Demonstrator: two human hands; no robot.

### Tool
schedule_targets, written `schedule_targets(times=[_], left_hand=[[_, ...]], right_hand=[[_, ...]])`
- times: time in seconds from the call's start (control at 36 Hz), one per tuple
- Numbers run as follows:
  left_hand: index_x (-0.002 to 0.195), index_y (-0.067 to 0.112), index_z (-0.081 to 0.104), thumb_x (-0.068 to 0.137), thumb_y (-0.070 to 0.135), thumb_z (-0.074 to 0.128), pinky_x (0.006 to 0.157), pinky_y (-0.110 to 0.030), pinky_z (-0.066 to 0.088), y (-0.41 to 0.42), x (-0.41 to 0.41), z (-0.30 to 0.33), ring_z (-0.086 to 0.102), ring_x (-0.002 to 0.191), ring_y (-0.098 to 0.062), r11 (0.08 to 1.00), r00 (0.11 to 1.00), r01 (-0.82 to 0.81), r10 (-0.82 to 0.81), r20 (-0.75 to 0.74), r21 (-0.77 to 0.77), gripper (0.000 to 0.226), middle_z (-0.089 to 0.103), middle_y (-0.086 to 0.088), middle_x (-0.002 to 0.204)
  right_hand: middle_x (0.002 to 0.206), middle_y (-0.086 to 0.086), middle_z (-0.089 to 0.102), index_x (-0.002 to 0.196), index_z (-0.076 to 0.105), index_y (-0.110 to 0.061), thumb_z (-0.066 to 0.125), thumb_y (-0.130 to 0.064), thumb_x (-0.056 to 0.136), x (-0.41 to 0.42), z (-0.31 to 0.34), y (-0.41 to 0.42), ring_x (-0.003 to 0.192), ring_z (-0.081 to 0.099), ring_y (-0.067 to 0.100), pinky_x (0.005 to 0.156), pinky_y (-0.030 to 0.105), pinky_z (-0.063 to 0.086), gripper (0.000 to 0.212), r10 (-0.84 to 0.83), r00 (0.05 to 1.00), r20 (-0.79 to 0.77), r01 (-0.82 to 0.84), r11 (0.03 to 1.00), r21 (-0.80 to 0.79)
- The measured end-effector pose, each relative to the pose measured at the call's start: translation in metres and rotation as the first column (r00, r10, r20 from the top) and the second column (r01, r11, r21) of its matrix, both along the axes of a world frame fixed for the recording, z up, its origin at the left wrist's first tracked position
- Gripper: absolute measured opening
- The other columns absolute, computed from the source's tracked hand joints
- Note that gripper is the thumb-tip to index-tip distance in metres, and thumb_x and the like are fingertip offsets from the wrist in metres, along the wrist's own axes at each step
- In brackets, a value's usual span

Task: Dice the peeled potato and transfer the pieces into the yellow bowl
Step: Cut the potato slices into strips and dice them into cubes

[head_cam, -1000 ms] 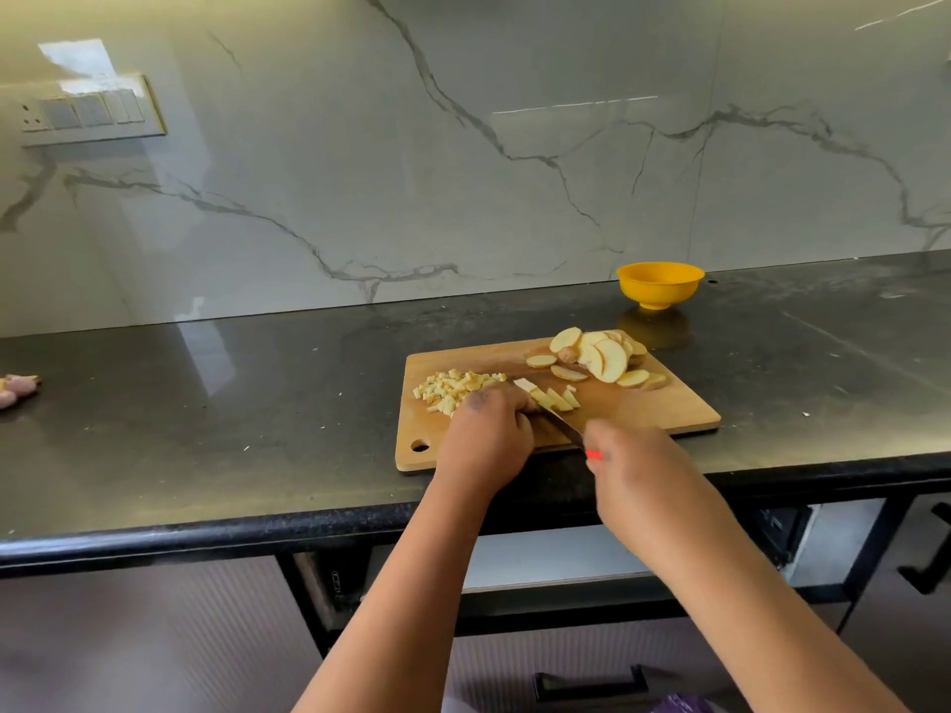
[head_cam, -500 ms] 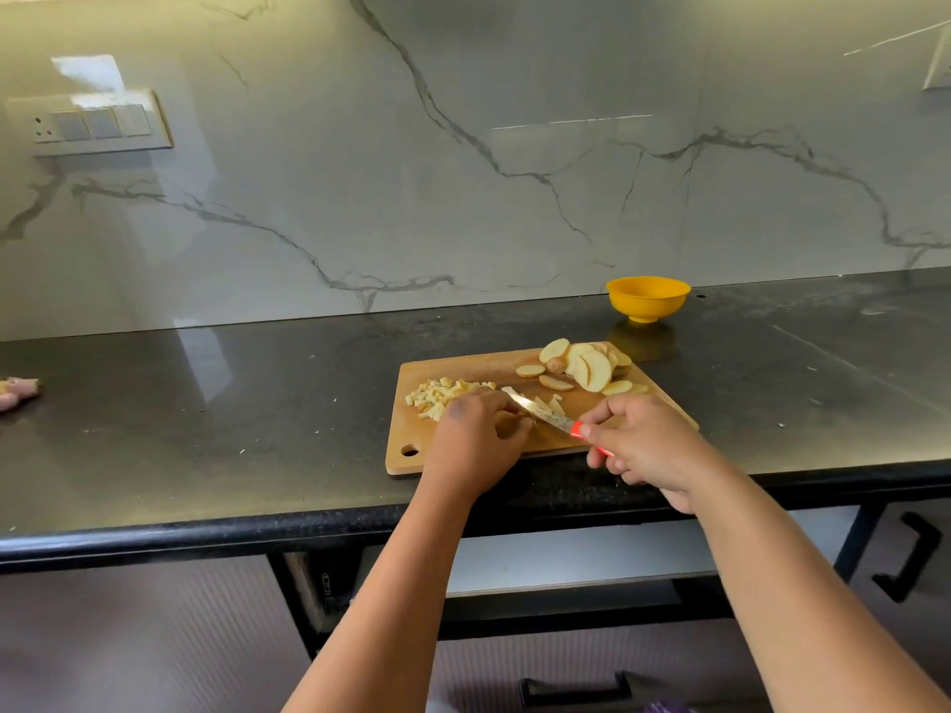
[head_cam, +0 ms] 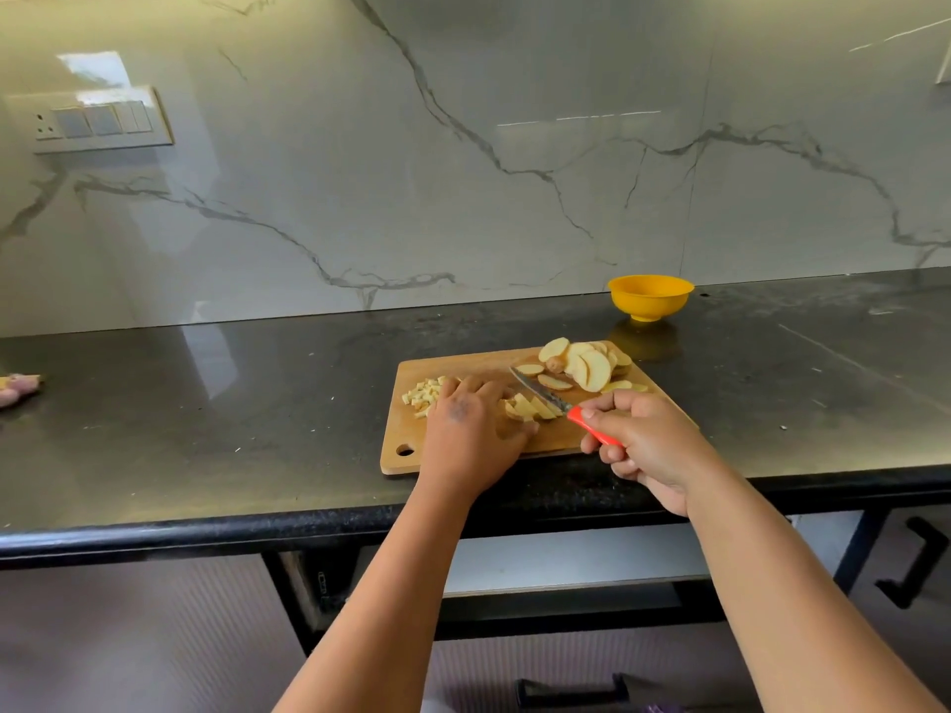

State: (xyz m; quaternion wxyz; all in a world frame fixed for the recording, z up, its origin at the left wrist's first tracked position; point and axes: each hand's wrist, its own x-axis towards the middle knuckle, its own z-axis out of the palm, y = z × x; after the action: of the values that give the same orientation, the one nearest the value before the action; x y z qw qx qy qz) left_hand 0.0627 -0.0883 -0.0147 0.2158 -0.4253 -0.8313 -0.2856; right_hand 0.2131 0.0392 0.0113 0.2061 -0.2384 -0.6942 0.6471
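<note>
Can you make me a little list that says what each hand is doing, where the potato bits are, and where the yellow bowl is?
left hand: holds potato strips down on the cutting board
right hand: grips the red-handled knife, blade over the strips
diced pieces: small pile at the board's left end
potato slices: heap at the board's far right corner
yellow bowl: on the counter beyond the board; no potato seen inside

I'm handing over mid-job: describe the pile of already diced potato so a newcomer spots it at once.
Find the wooden cutting board on the dark counter. At its left end, just beyond the left hand, lies the diced potato. It is small pale cubes, unlike the round potato slices at the board's far right corner.
</note>
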Motion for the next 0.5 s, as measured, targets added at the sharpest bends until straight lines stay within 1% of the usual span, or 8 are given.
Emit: schedule_targets(times=[0.08,0.17,0.22,0.28,0.33,0.39,0.44,0.5], left_hand=[[0.128,0.035,0.058,0.075,0.066,0.07,0.098,-0.036,0.039,-0.001,0.0,0.005,0.043,0.118,-0.021,1.0,0.999,-0.011,0.012,0.044,-0.023,0.062,0.06,0.011,0.13],[0.139,0.038,0.046,0.069,0.075,0.068,0.107,-0.043,0.028,0.003,-0.003,0.018,0.033,0.132,-0.023,0.981,0.985,-0.007,0.04,0.166,-0.193,0.083,0.053,0.009,0.14],[0.144,0.036,0.037,0.066,0.078,0.068,0.109,-0.046,0.026,0.007,-0.008,0.028,0.029,0.138,-0.027,0.954,0.98,0.0,0.06,0.191,-0.3,0.094,0.049,0.005,0.146],[0.148,0.032,0.032,0.066,0.079,0.066,0.11,-0.047,0.027,0.01,-0.015,0.037,0.028,0.139,-0.029,0.924,0.98,0.008,0.069,0.189,-0.382,0.1,0.047,0.002,0.148],[0.15,0.029,0.031,0.067,0.078,0.066,0.111,-0.047,0.027,0.012,-0.022,0.041,0.027,0.14,-0.029,0.9,0.976,0.033,0.065,0.208,-0.435,0.103,0.047,-0.001,0.148],[0.15,0.028,0.031,0.066,0.078,0.067,0.112,-0.047,0.025,0.013,-0.029,0.044,0.025,0.141,-0.029,0.881,0.97,0.06,0.059,0.235,-0.47,0.104,0.045,-0.003,0.148],[0.15,0.031,0.033,0.063,0.082,0.065,0.111,-0.045,0.025,0.015,-0.035,0.046,0.024,0.14,-0.027,0.865,0.973,0.073,0.049,0.227,-0.497,0.106,0.045,0.0,0.148],[0.15,0.032,0.034,0.059,0.084,0.065,0.111,-0.043,0.023,0.017,-0.038,0.047,0.023,0.139,-0.026,0.86,0.977,0.074,0.038,0.208,-0.504,0.109,0.046,0.003,0.147]], right_hand=[[0.068,0.012,0.064,0.102,0.063,-0.009,0.057,-0.009,0.097,-0.006,0.003,0.004,0.046,0.043,0.009,0.039,0.018,0.032,0.008,-0.03,0.997,-0.067,0.033,0.999,0.038],[0.068,0.012,0.064,0.1,0.063,-0.01,0.057,-0.011,0.097,-0.017,0.008,0.009,0.046,0.043,0.01,0.04,0.018,0.033,0.006,-0.052,0.991,-0.125,0.065,0.992,0.107],[0.067,0.011,0.066,0.098,0.064,-0.013,0.06,-0.015,0.096,-0.025,0.008,0.013,0.047,0.045,0.011,0.042,0.02,0.036,0.005,-0.084,0.984,-0.16,0.113,0.977,0.183],[0.067,0.007,0.068,0.097,0.065,-0.017,0.063,-0.02,0.095,-0.031,0.001,0.018,0.048,0.049,0.011,0.046,0.024,0.041,0.004,-0.145,0.971,-0.188,0.195,0.939,0.282],[0.067,0.004,0.069,0.098,0.065,-0.02,0.063,-0.024,0.094,-0.034,-0.009,0.021,0.048,0.053,0.009,0.049,0.026,0.043,0.005,-0.189,0.958,-0.214,0.258,0.892,0.37],[0.067,0.002,0.069,0.098,0.064,-0.023,0.062,-0.025,0.095,-0.034,-0.016,0.023,0.049,0.054,0.008,0.05,0.028,0.045,0.005,-0.208,0.949,-0.237,0.292,0.862,0.415],[0.067,-0.001,0.069,0.098,0.062,-0.025,0.061,-0.026,0.095,-0.035,-0.017,0.023,0.049,0.055,0.006,0.05,0.029,0.048,0.003,-0.216,0.949,-0.23,0.304,0.826,0.475],[0.067,-0.004,0.069,0.098,0.062,-0.025,0.06,-0.027,0.096,-0.035,-0.017,0.023,0.052,0.057,0.007,0.055,0.033,0.052,0.004,-0.214,0.954,-0.21,0.295,0.793,0.533]])
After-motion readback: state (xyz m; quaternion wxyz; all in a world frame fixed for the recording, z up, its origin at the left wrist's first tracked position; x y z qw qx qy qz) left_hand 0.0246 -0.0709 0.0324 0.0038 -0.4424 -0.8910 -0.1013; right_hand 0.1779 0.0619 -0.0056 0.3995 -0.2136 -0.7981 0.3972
